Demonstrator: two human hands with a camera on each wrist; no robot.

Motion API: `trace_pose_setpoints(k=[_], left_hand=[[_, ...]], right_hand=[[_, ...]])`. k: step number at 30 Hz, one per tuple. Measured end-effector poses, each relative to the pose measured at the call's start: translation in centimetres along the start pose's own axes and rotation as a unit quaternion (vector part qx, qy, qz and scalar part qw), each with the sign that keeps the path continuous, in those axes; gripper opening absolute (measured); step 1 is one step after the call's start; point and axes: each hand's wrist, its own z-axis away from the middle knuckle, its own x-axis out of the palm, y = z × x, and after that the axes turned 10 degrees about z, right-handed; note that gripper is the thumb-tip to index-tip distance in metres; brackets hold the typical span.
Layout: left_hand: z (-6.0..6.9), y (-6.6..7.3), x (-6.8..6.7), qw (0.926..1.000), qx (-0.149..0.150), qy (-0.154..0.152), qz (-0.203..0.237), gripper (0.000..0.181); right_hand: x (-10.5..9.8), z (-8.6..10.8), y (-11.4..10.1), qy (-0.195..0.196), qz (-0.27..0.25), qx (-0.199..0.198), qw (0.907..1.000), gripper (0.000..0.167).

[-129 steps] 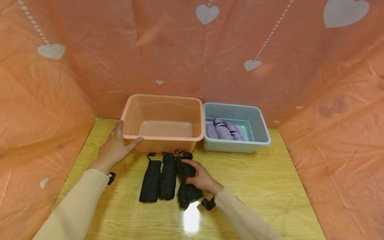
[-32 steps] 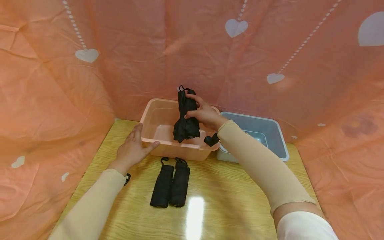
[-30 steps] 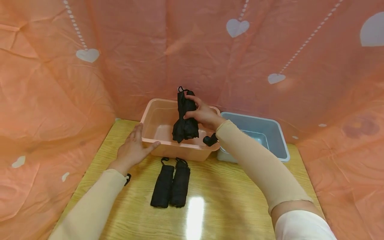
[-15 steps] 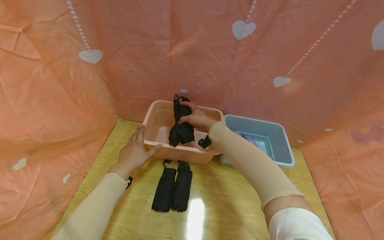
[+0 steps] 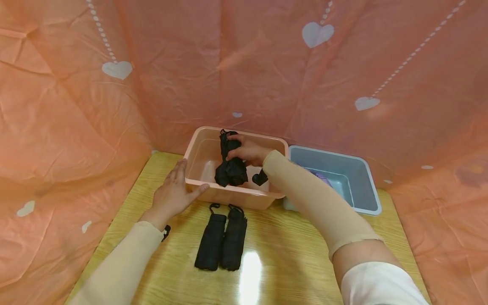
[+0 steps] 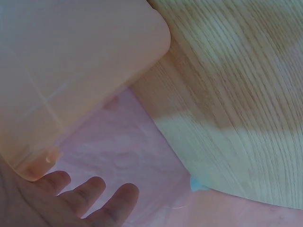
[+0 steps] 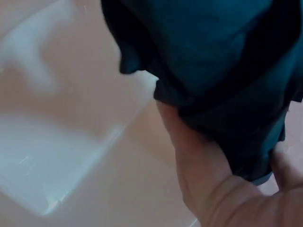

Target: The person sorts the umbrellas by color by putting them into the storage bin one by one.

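Observation:
My right hand [image 5: 248,151] grips a loosely wrapped black folding umbrella [image 5: 231,171], its wrist loop pointing to the back, inside the peach bin [image 5: 228,187]. In the right wrist view, the dark cloth of the umbrella [image 7: 213,52] hangs over the thumb and fingers, with the pale bin floor below. At the bin's front left corner rests my left hand [image 5: 171,192], thumb along the front rim and fingers at the left side; the left wrist view shows its fingers [image 6: 116,205] extended and spread. Two black folding umbrellas, a left one [image 5: 211,243] and a right one [image 5: 234,241], lie side by side before the bin.
A blue-grey bin [image 5: 328,153] stands right of the peach one, with a purple item [image 5: 321,177] inside, mostly hidden by my right sleeve [image 5: 316,199]. Behind the wooden table [image 5: 301,262] hangs an orange sheet [image 5: 259,72] with white hearts.
My right hand has lifted the umbrella from the table, carried it over the peach bin and lowered it inside. The left hand has stayed at the bin's corner; the view has shifted slightly.

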Motion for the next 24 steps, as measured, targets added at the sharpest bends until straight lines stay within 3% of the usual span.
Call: trace_pose_setpoints(k=[7,16,24], left_hand=[[0.0,0.0,0.1,1.0,-0.001,0.004,-0.002,0.118],[-0.1,0.1,0.2,1.0,-0.001,0.007,0.0,0.117],[0.0,0.1,0.1,1.0,-0.002,0.005,-0.007,0.116]], right_hand=[[0.0,-1.0,0.0,-0.039,0.025,0.008,0.9989,0.084],[0.5,-2.1,0.8,-0.044,0.055,0.003,0.9975,0.082],[0.8,-2.9,1.6,-0.075,0.071,0.005,0.9946,0.082]])
